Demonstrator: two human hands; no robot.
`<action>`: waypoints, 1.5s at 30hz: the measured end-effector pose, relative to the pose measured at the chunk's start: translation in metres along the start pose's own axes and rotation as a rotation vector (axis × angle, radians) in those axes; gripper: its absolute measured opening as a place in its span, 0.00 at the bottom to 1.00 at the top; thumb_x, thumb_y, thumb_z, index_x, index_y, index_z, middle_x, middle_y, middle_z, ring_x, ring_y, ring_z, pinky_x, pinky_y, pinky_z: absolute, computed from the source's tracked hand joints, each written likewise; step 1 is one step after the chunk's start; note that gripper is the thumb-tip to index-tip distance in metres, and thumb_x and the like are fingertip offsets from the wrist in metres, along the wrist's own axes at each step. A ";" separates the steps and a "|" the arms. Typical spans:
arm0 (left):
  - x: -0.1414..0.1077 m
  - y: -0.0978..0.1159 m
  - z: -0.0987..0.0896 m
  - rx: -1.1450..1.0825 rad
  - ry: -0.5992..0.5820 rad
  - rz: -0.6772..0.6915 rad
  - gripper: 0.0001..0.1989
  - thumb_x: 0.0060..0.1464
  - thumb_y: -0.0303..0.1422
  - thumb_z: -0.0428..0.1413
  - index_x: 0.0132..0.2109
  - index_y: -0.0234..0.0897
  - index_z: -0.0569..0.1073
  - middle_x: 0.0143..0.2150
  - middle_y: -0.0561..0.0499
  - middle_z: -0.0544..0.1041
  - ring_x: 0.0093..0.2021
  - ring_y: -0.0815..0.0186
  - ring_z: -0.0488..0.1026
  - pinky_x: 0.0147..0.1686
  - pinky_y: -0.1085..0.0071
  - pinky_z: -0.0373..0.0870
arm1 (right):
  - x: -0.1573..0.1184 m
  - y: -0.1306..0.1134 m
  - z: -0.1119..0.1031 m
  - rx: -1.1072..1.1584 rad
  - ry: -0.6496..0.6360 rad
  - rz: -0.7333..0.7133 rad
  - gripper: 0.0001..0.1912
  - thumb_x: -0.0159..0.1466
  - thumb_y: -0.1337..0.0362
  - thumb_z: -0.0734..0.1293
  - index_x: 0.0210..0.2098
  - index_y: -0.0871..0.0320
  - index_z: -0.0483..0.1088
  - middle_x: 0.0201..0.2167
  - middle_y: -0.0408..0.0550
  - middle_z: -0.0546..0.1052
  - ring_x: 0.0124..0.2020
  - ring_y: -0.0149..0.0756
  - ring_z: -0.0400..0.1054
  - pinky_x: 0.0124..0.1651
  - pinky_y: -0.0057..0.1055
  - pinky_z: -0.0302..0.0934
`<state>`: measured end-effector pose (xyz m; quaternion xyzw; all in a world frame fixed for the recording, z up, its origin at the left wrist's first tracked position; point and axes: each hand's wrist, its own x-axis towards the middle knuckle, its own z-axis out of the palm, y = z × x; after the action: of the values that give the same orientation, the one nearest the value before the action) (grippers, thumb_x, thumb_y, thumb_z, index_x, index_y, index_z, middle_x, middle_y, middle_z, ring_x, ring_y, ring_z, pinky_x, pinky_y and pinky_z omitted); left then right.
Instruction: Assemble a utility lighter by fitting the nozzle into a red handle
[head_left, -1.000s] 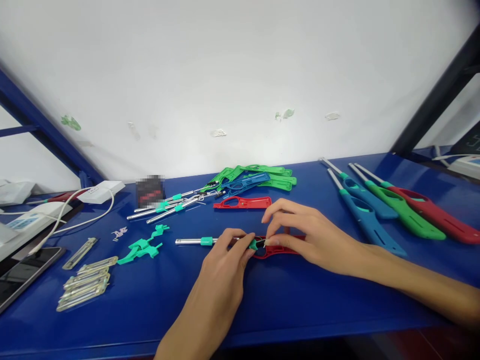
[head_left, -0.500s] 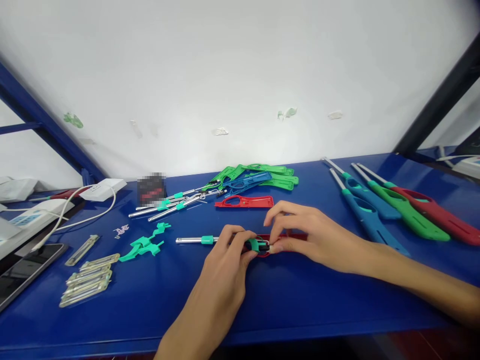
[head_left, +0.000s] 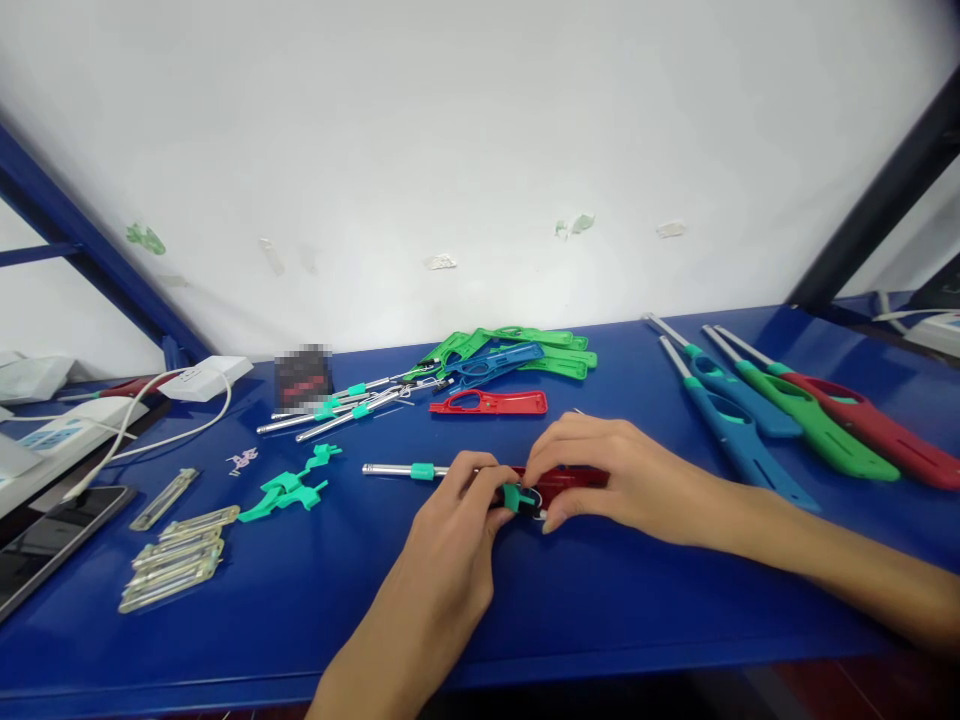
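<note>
A red lighter shell half [head_left: 559, 482] lies open side up between my hands, and a metal lighter tube [head_left: 394, 470] with a green collar [head_left: 422, 471] extends from it to the left. My left hand [head_left: 450, 535] pinches a green trigger [head_left: 519, 497] with a black part beside it, over the shell's left portion. Curled around the shell, my right hand [head_left: 611, 475] has its fingertips at the far side and its thumb at the near side. The thumb tip is beside a small white piece and a thin wire [head_left: 537, 497]. My fingers hide part of the assembly.
Behind are green shell halves [head_left: 555, 365], a blue one [head_left: 495, 365], a red one [head_left: 491, 403] and metal tubes [head_left: 349, 410]. Left are green triggers [head_left: 289, 495], clear fuel tanks [head_left: 176, 565], small pink parts [head_left: 242, 460] and a phone [head_left: 60, 545]. Several whole lighters [head_left: 817, 420] lie right.
The metal tube and shell have shifted slightly right and up. My right thumb and index finger have moved apart from their pinch at the black part, and more of the wire shows.
</note>
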<state>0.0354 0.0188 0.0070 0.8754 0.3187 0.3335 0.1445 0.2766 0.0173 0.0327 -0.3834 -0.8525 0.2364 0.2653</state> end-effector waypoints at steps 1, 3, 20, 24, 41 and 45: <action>0.000 0.000 0.000 -0.003 0.004 0.011 0.14 0.66 0.19 0.48 0.50 0.37 0.74 0.49 0.47 0.77 0.38 0.68 0.79 0.40 0.73 0.77 | 0.000 0.000 0.000 0.002 -0.003 0.001 0.16 0.72 0.50 0.71 0.45 0.57 0.78 0.45 0.48 0.80 0.49 0.42 0.75 0.56 0.47 0.70; 0.000 0.000 -0.001 -0.008 0.007 0.028 0.15 0.67 0.18 0.48 0.51 0.36 0.75 0.49 0.46 0.77 0.39 0.68 0.79 0.41 0.75 0.77 | -0.001 0.001 0.000 0.004 -0.009 0.006 0.16 0.72 0.50 0.71 0.44 0.57 0.78 0.45 0.47 0.80 0.49 0.42 0.75 0.57 0.48 0.69; 0.000 -0.004 -0.001 0.069 0.110 0.100 0.13 0.70 0.22 0.53 0.53 0.35 0.80 0.50 0.44 0.84 0.44 0.62 0.85 0.45 0.70 0.83 | -0.002 -0.002 -0.005 0.067 0.086 0.068 0.16 0.74 0.51 0.69 0.43 0.58 0.77 0.41 0.46 0.81 0.41 0.36 0.77 0.48 0.40 0.73; -0.002 -0.004 0.001 0.076 0.172 0.133 0.12 0.71 0.24 0.54 0.54 0.33 0.80 0.50 0.43 0.86 0.47 0.61 0.86 0.50 0.69 0.83 | -0.003 -0.001 -0.003 0.072 0.132 0.082 0.16 0.75 0.51 0.69 0.42 0.58 0.77 0.39 0.45 0.81 0.39 0.36 0.77 0.47 0.39 0.73; -0.004 0.000 0.003 0.170 0.208 0.176 0.13 0.72 0.23 0.52 0.56 0.35 0.77 0.49 0.44 0.84 0.45 0.58 0.84 0.48 0.61 0.83 | -0.002 -0.005 0.000 0.129 0.202 0.117 0.16 0.73 0.52 0.70 0.39 0.59 0.77 0.35 0.43 0.80 0.36 0.34 0.75 0.43 0.36 0.72; -0.008 0.000 0.003 0.163 0.191 0.180 0.14 0.72 0.21 0.52 0.58 0.36 0.75 0.49 0.45 0.83 0.45 0.60 0.82 0.47 0.64 0.81 | -0.001 -0.007 0.000 0.147 0.206 0.111 0.16 0.74 0.52 0.70 0.37 0.58 0.76 0.35 0.43 0.79 0.36 0.33 0.75 0.43 0.36 0.72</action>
<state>0.0327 0.0136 0.0008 0.8735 0.2771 0.4001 0.0115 0.2736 0.0126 0.0366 -0.4319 -0.7784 0.2720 0.3655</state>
